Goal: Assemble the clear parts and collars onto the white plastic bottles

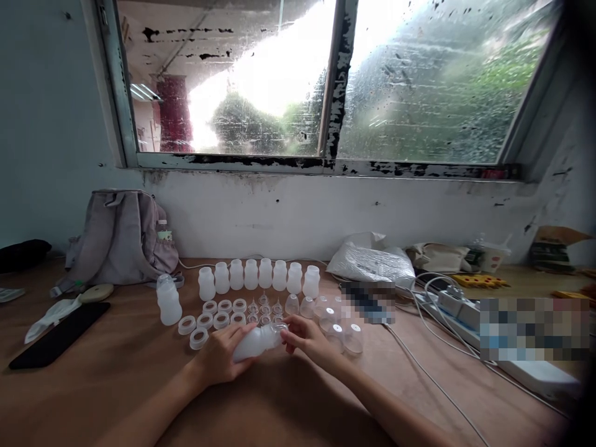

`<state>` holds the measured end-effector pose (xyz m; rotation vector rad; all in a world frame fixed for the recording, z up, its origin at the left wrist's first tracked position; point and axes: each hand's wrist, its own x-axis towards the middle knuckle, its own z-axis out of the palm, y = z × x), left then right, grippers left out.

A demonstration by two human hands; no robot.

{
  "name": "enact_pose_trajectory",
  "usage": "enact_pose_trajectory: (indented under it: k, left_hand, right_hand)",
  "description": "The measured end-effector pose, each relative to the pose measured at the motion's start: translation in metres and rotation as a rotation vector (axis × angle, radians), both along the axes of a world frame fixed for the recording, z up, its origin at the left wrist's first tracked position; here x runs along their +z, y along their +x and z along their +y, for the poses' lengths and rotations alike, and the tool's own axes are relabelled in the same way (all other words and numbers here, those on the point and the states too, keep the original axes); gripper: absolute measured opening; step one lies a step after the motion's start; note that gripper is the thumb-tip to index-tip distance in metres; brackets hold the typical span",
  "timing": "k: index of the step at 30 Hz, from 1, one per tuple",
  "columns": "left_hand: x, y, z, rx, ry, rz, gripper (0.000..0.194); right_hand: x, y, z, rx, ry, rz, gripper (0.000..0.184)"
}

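My left hand is wrapped round a frosted white baby bottle, tilted with its neck end up to the right. At that end, the fingers of my right hand are closed on a clear cap; the fingers partly hide how it sits. Beyond my hands, several white screw rings lie on the left, with clear nipples in the middle and clear dome caps on the right. Open bottles stand in a row behind them. One assembled-looking bottle stands apart at the left.
A grey backpack leans at the back left of the brown table, near a black flat case. At right are a silver plastic bag, a phone with a cable, and a white power strip with wires.
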<state>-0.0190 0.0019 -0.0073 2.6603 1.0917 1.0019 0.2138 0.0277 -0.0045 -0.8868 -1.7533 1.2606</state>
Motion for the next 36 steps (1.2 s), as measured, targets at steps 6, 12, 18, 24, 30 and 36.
enact_pose_trajectory:
  k: [6, 12, 18, 24, 30, 36]
  left_hand:
    - [-0.002, 0.001, 0.0, 0.018, 0.07, 0.041, 0.055]
    - [-0.005, -0.001, 0.0, -0.006, 0.207, 0.129, 0.056]
    - [-0.007, -0.008, 0.0, -0.026, 0.252, 0.178, 0.056]
    - [-0.015, 0.028, -0.007, 0.081, 0.135, -0.018, 0.055]
    - [-0.019, 0.053, -0.02, 0.11, -0.126, -0.134, 0.06]
    - [-0.031, 0.043, -0.017, 0.06, -0.158, -0.019, 0.066]
  right_hand:
    - [-0.003, -0.003, -0.003, -0.011, -0.066, 0.067, 0.033]
    - [0.003, -0.006, -0.008, 0.047, -0.198, 0.108, 0.037]
    - [0.001, -0.012, -0.008, 0.124, -0.266, 0.081, 0.043]
    - [0.011, -0.015, -0.013, 0.099, -0.29, 0.195, 0.034]
    - [0.018, -0.027, -0.024, 0.033, 0.035, 0.101, 0.032]
    - [0.002, -0.025, -0.019, -0.042, 0.283, -0.207, 0.032]
